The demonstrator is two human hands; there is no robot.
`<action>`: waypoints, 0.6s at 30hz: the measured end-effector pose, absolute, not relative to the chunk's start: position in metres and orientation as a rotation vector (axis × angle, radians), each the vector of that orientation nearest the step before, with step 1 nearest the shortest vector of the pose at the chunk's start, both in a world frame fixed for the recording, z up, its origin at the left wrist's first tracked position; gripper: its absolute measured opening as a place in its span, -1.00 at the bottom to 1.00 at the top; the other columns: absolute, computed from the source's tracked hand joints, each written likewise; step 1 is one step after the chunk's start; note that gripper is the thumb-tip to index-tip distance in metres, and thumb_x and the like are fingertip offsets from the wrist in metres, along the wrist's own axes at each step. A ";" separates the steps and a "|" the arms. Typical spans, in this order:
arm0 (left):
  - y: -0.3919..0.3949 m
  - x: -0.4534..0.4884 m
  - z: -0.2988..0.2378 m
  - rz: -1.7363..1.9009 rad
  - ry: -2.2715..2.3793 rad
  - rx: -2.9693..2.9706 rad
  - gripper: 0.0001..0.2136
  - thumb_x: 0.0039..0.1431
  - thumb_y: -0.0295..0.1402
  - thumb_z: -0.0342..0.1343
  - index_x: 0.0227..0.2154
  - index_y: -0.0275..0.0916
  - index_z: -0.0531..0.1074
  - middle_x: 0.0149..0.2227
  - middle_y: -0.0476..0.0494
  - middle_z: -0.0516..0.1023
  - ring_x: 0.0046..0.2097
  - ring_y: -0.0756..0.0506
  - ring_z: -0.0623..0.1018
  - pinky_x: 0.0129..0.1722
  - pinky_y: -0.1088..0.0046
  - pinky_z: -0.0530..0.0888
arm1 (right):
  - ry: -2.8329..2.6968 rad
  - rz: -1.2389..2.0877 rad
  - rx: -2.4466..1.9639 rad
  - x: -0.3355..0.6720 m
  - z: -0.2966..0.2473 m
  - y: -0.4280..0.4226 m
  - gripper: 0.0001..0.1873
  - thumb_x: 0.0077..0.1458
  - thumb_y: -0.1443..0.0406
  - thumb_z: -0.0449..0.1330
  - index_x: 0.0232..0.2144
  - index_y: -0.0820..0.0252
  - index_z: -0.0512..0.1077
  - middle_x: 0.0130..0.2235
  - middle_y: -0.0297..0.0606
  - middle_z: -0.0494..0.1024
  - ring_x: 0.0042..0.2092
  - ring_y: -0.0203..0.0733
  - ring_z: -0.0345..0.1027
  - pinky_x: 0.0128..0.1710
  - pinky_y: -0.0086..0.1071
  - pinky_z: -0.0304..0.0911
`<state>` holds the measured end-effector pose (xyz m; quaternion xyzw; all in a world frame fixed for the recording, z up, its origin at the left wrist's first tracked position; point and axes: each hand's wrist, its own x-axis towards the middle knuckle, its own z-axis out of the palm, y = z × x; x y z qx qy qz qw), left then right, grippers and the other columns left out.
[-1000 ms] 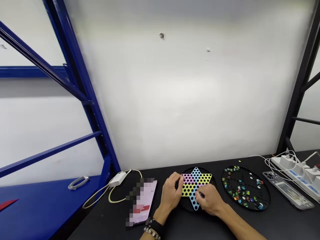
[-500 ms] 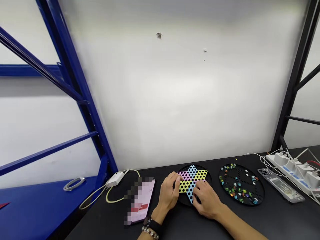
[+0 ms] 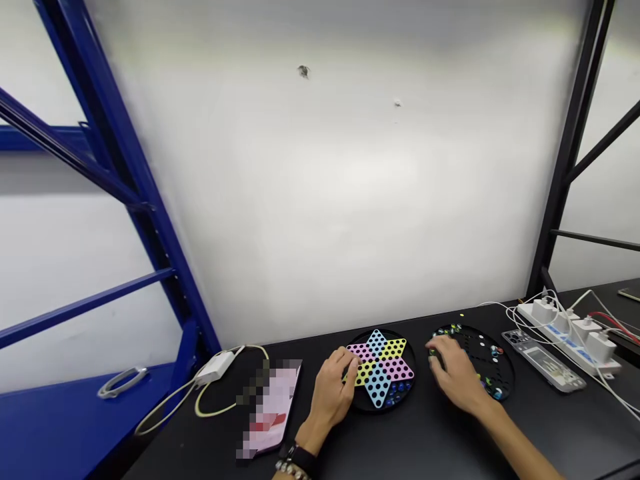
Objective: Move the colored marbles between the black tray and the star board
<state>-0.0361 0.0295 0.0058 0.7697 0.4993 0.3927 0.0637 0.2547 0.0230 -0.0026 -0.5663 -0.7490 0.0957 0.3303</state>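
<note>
A star-shaped Chinese checkers board with pink, yellow and blue points lies in a round black tray. Dark blue marbles show beside its lower right edge. My left hand is at the board's left side, fingers curled and closed on its edge; the fingertips partly cover the yellow and pink points. My right hand hovers over the left part of a second round black tray, thumb and fingers apart, nothing visible between them. It hides many of that tray's coloured marbles.
A phone with a pinkish screen lies left of my left hand. Behind it is a white adapter with a cable. To the right are a phone in a clear case and a power strip with plugs and tangled cords.
My right hand has left the star board and moved right to the other tray. Blue marbles now show at the board's lower right. My left hand stays at the board. The view has shifted slightly.
</note>
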 end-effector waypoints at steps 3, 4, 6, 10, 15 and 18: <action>0.029 -0.034 0.005 1.177 1.512 2.341 -0.65 0.41 -0.20 -0.23 -0.35 -0.15 0.42 -0.29 -0.10 0.48 -0.21 -0.13 0.46 -0.17 0.34 0.39 | -1.957 0.272 -1.667 0.309 -0.016 0.022 -0.69 0.16 0.26 -0.02 -0.08 0.09 0.40 0.01 -0.15 0.46 0.06 0.02 0.31 0.06 -0.09 0.21; 0.029 -0.034 0.005 1.175 1.517 2.345 -0.65 0.41 -0.20 -0.23 -0.35 -0.15 0.42 -0.29 -0.10 0.48 -0.21 -0.13 0.46 -0.17 0.33 0.39 | -1.969 0.299 -1.706 0.323 -0.020 0.020 -0.68 0.14 0.25 0.00 -0.07 0.10 0.40 0.02 -0.14 0.46 0.07 0.03 0.31 0.07 -0.09 0.20; 0.029 -0.033 0.004 1.174 1.524 2.349 -0.65 0.40 -0.20 -0.23 -0.36 -0.15 0.42 -0.28 -0.10 0.48 -0.22 -0.13 0.47 -0.17 0.33 0.39 | -1.961 0.340 -1.753 0.344 -0.027 0.013 -0.65 0.14 0.22 0.01 -0.05 0.10 0.40 0.04 -0.13 0.45 0.07 0.04 0.32 0.07 -0.09 0.22; 0.029 -0.034 0.004 1.180 1.533 2.352 -0.65 0.40 -0.20 -0.22 -0.36 -0.15 0.42 -0.29 -0.10 0.49 -0.23 -0.12 0.47 -0.19 0.35 0.40 | -1.952 0.447 -1.664 0.356 -0.033 0.000 -0.64 0.21 0.13 -0.01 -0.06 0.07 0.43 0.01 -0.16 0.48 0.06 -0.02 0.36 0.07 -0.19 0.25; 0.029 -0.035 0.004 1.178 1.532 2.349 -0.65 0.40 -0.19 -0.22 -0.37 -0.15 0.42 -0.30 -0.08 0.48 -0.23 -0.12 0.48 -0.19 0.36 0.40 | -1.920 0.518 -1.580 0.357 -0.043 0.000 -0.67 0.10 0.22 0.06 -0.10 0.08 0.48 -0.13 -0.21 0.53 -0.11 -0.11 0.42 0.00 -0.25 0.30; 0.030 -0.037 0.004 1.179 1.533 2.342 -0.64 0.40 -0.19 -0.23 -0.37 -0.15 0.41 -0.30 -0.08 0.48 -0.23 -0.11 0.47 -0.18 0.36 0.39 | -1.785 0.571 -1.565 0.359 -0.044 0.003 -0.66 0.01 0.24 0.13 -0.14 0.11 0.51 -0.24 -0.24 0.56 -0.20 -0.12 0.43 -0.08 -0.26 0.33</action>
